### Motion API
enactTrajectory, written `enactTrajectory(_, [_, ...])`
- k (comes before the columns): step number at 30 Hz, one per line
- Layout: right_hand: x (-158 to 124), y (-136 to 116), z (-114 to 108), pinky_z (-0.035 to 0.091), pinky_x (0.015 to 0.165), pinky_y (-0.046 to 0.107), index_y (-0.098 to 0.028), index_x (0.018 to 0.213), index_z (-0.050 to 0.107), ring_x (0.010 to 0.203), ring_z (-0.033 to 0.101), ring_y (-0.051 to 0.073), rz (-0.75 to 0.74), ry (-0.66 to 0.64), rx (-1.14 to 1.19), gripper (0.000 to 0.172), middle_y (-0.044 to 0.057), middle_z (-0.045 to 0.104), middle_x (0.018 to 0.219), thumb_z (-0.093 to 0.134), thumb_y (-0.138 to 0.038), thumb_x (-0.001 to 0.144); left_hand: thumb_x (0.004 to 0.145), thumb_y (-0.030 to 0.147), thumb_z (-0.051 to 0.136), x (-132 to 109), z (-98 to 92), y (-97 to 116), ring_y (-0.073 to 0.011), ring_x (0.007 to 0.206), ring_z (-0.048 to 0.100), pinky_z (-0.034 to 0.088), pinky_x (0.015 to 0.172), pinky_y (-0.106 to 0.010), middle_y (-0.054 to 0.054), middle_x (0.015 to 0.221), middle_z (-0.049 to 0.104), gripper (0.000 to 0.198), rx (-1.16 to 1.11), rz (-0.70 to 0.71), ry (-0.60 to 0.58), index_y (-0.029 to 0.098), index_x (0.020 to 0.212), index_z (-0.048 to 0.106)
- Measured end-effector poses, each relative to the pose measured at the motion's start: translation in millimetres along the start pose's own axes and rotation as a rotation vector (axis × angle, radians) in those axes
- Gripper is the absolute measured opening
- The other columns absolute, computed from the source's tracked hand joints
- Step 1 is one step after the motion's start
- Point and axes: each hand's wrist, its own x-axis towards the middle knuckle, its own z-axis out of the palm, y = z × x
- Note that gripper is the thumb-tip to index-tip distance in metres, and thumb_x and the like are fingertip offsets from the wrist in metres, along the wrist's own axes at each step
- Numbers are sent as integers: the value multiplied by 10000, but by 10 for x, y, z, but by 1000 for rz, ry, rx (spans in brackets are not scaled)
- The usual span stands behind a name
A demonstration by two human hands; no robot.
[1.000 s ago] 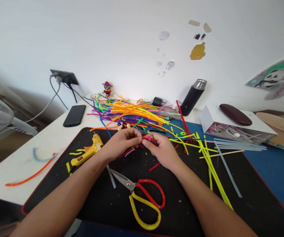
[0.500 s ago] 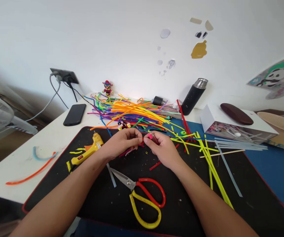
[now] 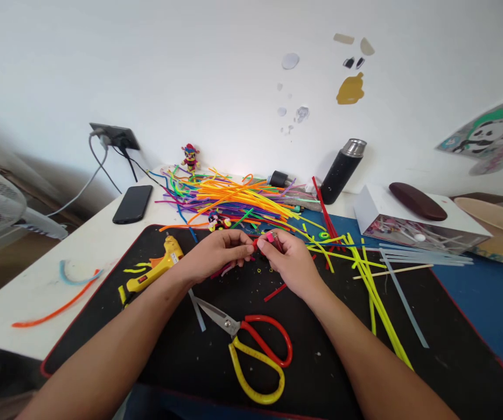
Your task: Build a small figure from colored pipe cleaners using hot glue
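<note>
Red piece and pink item, held just below the centre of the frame.
The red piece is small, bright and mostly hidden; the pink item shows just right of it, a darker reddish part beside its pink end. Whether they touch is unclear.

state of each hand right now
Left hand: closed, pinching a small red piece.
Right hand: closed around a small pink item, maybe a lighter.

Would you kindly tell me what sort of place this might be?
This appears to be a small craft workspace on a white desk: a jumbled heap of thin, multicoloured fuzzy stems, a yellow plastic glue gun, and steel scissors with red and yellow handles.
</note>
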Motion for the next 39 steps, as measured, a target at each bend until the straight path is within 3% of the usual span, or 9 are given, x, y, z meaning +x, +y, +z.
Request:
enactTrajectory(11, [-25,-67,3,247,472,261,-216,864,601,511,334,102,36,-96,143,523,-70,414,653,688,-732,866,797,500,802,28,-26,-39,-107,571,524,426,587,-243,38,659,600,365,-75,51,161,184,813,619])
enactTrajectory(16, [-33,-52,26,210,472,263,-205,824,620,493,294,100,35,-188,190,577,-82,363,602,648,-779,875,816,474,785,32,-31,-41,-107,581,520,397,584,-241,38,655,597,337,-89,61,167,179,828,623])
enactTrajectory(22, [-63,-9,57,256,505,271,-221,720,521,531,343,117,2,-168,-39,544,-58,399,612,584,-703,964,841,464,764,29,-38,-46,-109,580,499,384,580,-246,37,644,585,319,-70,76,132,180,809,622])
enactTrajectory(27, [-80,-21,73,237,533,283,-233,670,375,568,302,119,-37,-133,-177,501,-67,334,611,548,-569,999,838,456,772,36,-42,-64,-104,578,500,377,574,-241,37,652,589,317,-76,69,103,173,830,629])
enactTrajectory(39, [-60,-25,117,241,549,297,-230,650,373,569,337,121,-5,-126,-314,382,-66,374,587,519,-423,945,825,450,778,16,-14,-30,-102,572,521,387,573,-229,33,663,602,320,-66,43,65,173,825,619])
